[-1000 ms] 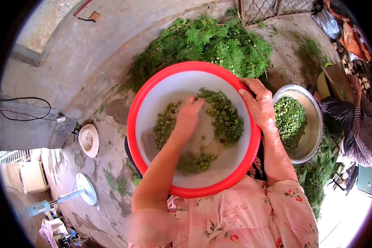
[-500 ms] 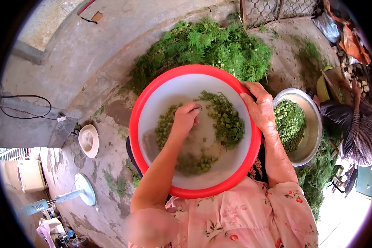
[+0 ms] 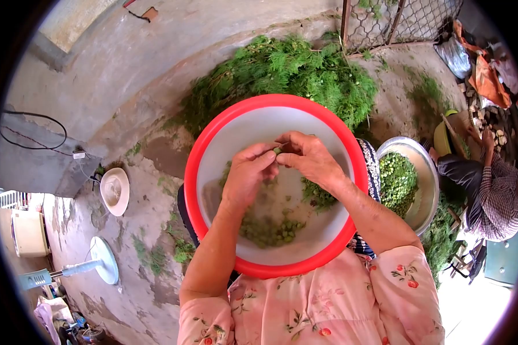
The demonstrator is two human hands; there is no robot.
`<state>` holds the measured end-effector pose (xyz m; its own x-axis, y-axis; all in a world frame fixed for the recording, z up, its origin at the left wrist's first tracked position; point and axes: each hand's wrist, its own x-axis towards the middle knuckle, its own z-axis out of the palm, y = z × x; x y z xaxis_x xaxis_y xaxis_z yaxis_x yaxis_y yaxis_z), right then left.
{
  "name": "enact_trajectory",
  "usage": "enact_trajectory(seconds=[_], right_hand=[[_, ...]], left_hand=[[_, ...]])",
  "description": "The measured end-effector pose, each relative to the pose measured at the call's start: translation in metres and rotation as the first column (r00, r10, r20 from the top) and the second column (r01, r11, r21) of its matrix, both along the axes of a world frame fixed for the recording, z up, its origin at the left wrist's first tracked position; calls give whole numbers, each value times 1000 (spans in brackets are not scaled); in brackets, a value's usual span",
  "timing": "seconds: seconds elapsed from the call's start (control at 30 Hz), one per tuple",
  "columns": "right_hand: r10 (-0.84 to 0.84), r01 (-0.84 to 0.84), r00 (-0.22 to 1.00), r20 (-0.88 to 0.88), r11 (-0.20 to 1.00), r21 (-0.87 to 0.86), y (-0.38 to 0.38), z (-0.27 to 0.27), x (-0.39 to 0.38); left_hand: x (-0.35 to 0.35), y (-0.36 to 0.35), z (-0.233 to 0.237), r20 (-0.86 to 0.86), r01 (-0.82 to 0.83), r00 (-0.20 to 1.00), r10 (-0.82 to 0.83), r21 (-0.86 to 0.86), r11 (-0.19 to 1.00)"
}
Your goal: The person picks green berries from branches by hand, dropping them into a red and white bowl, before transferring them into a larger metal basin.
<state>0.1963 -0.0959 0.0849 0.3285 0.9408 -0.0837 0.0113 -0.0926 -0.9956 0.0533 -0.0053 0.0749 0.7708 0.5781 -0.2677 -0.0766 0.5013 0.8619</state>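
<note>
"What's around the tub [image 3: 275, 272]?"

"Feathery branches [image 3: 282, 72] beyond its far rim; a shiny round metal bowl [image 3: 427, 190] of small green berries [image 3: 397, 184] to its right; past that, a person in checks [image 3: 499, 198]; a pale brimmed hat [image 3: 115, 191] and a fan [image 3: 102, 260] off left, over rough, patchy ground [image 3: 112, 307]."

"Anything in the way?"

"Both hands and forearms; they hide some of the knobbly green clumps [image 3: 276, 230] inside the smooth, red-rimmed tub."

"And the hands?"

"Left hand [image 3: 246, 175] and right hand [image 3: 312, 160] pinch a tiny green piece [image 3: 278, 150] between their fingertips, above the tub's pale inside."
</note>
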Motion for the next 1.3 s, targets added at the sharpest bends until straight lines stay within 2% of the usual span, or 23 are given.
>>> enact_trajectory(seconds=[0.03,0.13,0.2,0.3,0.33,0.43,0.5,0.6,0.63,0.73,0.8,0.9,1.0,1.1,1.13,1.2,1.27,1.3], right_hand=[[6,-7,996,-93,1000,-10,1,-1,-4],[12,-46,990,-143,970,-237,-1,-5,2],[17,-45,994,-113,967,-252,-2,-4,0],[-22,6,997,-72,976,-218,-4,-4,-5],[-44,32,997,-60,980,-196,-4,-4,-6],[-134,98,971,-198,978,-183,-6,-1,-2],[-158,128,976,-151,973,-193,-6,-4,0],[-127,125,992,1,981,-147,-8,-9,0],[-107,114,992,67,986,-123,-9,-10,-1],[-97,69,928,361,993,92,-11,-15,-5],[-88,18,874,477,989,148,-10,-19,-6],[-72,-15,796,600,990,138,-12,-19,-8],[-60,-15,730,681,995,103,-15,-17,-7],[-87,6,732,676,993,121,-16,-12,-8],[-78,-22,739,669,990,140,-16,-13,-6],[-156,27,732,664,979,200,-17,-15,-4],[-235,61,705,669,960,273,-20,-13,2],[-232,67,701,675,963,261,-21,-13,5]], left_hand=[[-2,0,0,-9,-6,1000,7,33,999],[-6,0,-1,-83,3,997,10,154,988],[-9,2,2,-190,48,982,5,271,961],[-11,6,0,-201,72,979,-16,275,959],[-11,8,-2,-239,84,971,-3,332,939],[-11,13,-15,-339,115,939,63,479,870],[-13,15,-18,-386,116,913,131,553,825],[-14,14,-7,-482,119,868,120,435,892],[-14,13,-6,-463,120,883,81,390,913],[-10,11,-7,-365,101,931,-21,200,975],[-6,5,-12,-250,56,967,-56,-5,998],[-1,-2,-9,-129,99,985,-113,-113,989],[3,-6,-4,-164,174,971,-176,-24,984],[5,-6,-5,-171,127,976,-132,-39,991],[4,-5,-8,-191,100,977,-95,17,995],[2,-2,-13,-217,62,976,-32,133,989],[-5,4,-10,-165,-80,981,102,134,988],[-8,7,-1,-115,-194,968,223,219,956]])
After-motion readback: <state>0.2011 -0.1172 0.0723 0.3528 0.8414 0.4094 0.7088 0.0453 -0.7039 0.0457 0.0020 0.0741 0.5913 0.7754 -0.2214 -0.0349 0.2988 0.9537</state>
